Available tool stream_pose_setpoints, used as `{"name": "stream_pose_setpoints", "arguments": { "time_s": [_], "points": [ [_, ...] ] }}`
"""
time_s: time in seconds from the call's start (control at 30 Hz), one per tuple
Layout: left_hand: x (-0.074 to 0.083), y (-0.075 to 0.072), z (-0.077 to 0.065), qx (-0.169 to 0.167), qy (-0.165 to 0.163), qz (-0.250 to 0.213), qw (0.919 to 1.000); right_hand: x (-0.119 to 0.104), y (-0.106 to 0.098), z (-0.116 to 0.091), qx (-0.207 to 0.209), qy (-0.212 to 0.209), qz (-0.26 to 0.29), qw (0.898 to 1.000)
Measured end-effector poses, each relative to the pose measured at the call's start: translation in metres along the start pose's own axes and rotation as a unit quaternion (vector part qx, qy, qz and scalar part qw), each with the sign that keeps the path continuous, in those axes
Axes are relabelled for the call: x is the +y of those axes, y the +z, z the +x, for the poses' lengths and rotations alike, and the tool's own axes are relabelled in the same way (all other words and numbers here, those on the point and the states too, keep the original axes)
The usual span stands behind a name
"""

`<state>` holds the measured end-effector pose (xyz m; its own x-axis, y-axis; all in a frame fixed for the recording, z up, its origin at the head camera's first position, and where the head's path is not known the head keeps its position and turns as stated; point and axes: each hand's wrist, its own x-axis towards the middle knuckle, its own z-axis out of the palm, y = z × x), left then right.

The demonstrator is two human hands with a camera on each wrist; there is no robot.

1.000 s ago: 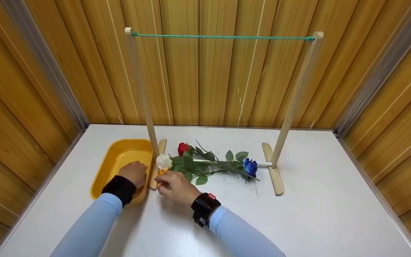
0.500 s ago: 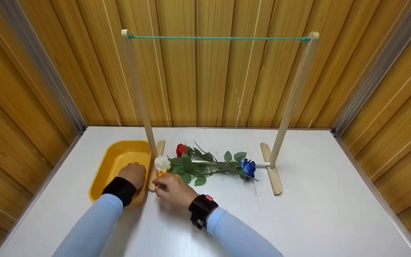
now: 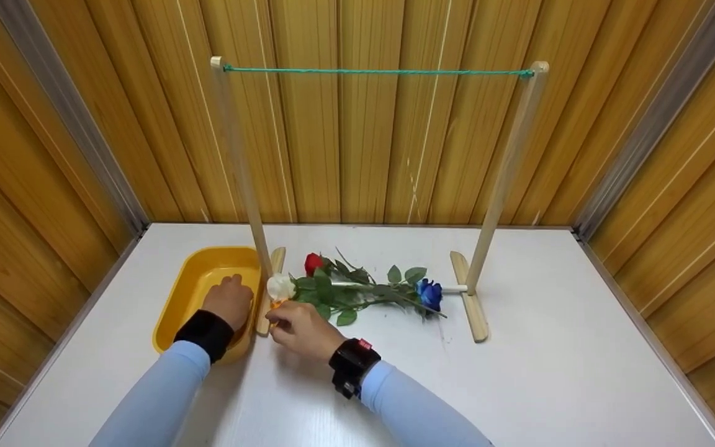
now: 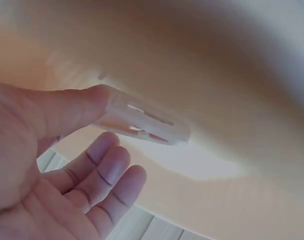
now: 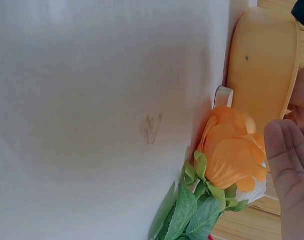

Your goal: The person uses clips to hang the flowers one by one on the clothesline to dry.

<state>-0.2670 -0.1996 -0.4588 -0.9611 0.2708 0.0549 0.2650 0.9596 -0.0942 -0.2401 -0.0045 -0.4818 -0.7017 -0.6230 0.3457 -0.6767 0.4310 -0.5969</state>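
My left hand (image 3: 229, 302) is down inside the yellow basin (image 3: 171, 292). In the left wrist view its thumb and index finger pinch a pale plastic clothespin (image 4: 147, 122), while the other fingers hang loosely bent beside it. My right hand (image 3: 306, 330) hovers by the orange rose (image 5: 229, 150), its fingers (image 5: 286, 150) just apart from the petals in the right wrist view. A white rose (image 3: 281, 287), a red rose (image 3: 314, 264) and a blue rose (image 3: 429, 294) lie on the table with the orange one, their leafy stems overlapping.
A wooden stand straddles the flowers: a left post (image 3: 242, 174), a right post (image 3: 506, 180) and a white lower bar (image 3: 455, 288). A green cord (image 3: 370, 71) runs between the post tops. Wood-patterned walls (image 3: 364, 149) enclose the white table (image 3: 556, 347).
My left hand has shifted slightly within the basin, its knuckles turning and fingers extending a little. My right hand stays by the orange rose. The head view has tilted slightly.
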Motion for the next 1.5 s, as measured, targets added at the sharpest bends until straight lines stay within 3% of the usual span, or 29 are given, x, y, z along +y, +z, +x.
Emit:
{"name": "stream_pose_setpoints", "arguments": {
  "time_s": [0.3, 0.47, 0.73, 0.9, 1.0, 1.27, 1.4, 1.5],
  "points": [
    [0.000, -0.018, -0.002, 0.023, 0.012, -0.016, 0.9995, 0.006, 0.000, -0.003, 0.015, -0.013, 0.020, 1.000],
    [0.004, -0.035, -0.003, 0.036, 0.003, -0.070, 0.9969, 0.009, -0.003, -0.006, 0.020, -0.003, 0.038, 0.999],
    [0.021, -0.057, -0.005, 0.092, -0.001, -0.156, 0.9835, 0.013, -0.012, -0.011, 0.020, 0.036, 0.064, 0.997],
    [0.033, -0.060, -0.007, 0.103, 0.001, -0.194, 0.9755, 0.018, -0.018, -0.014, 0.040, 0.030, 0.063, 0.997],
    [0.040, -0.059, -0.009, 0.128, 0.016, -0.208, 0.9696, 0.020, -0.023, -0.018, 0.051, 0.026, 0.074, 0.996],
    [0.060, -0.055, -0.014, 0.186, 0.054, -0.260, 0.9459, 0.027, -0.033, -0.028, 0.077, 0.021, 0.099, 0.992],
    [0.071, -0.054, -0.015, 0.191, 0.065, -0.266, 0.9427, 0.031, -0.038, -0.032, 0.090, 0.017, 0.100, 0.991],
    [0.079, -0.053, -0.015, 0.176, 0.060, -0.280, 0.9418, 0.032, -0.042, -0.035, 0.097, 0.016, 0.104, 0.990]
  ]
}}
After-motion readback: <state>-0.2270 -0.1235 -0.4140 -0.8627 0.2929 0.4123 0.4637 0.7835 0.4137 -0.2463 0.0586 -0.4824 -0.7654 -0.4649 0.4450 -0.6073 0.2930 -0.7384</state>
